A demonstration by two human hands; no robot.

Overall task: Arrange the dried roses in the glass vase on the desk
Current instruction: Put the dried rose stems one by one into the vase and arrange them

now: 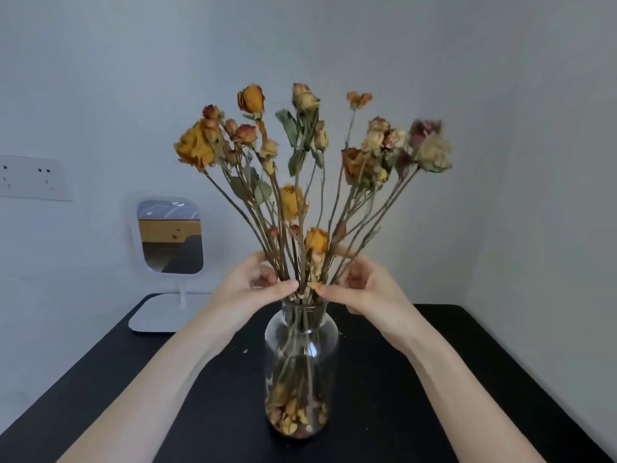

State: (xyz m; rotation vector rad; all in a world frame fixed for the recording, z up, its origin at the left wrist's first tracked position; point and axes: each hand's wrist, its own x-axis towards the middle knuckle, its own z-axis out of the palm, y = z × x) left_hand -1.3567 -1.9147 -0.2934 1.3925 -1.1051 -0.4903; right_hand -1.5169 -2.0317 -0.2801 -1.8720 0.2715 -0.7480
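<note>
Head view: the dried roses (pixel 310 168) stand in the glass vase (pixel 301 369) at the centre of the black desk (pixel 417 379). The left hand (pixel 257 282) and the right hand (pixel 360 285) pinch the stems just above the vase mouth. Risk: excess squeeze may snap brittle stems or shed petals; a sideways pull may tip the vase. Crumbs already litter the desk. A mirror (pixel 170 237) stands at rear left; a wall socket (pixel 31 177) sits on the pale wall.

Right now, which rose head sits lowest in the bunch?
The small yellow rose just above the hands, between them. Every other bloom stands higher; the next yellow one is above it.
</note>
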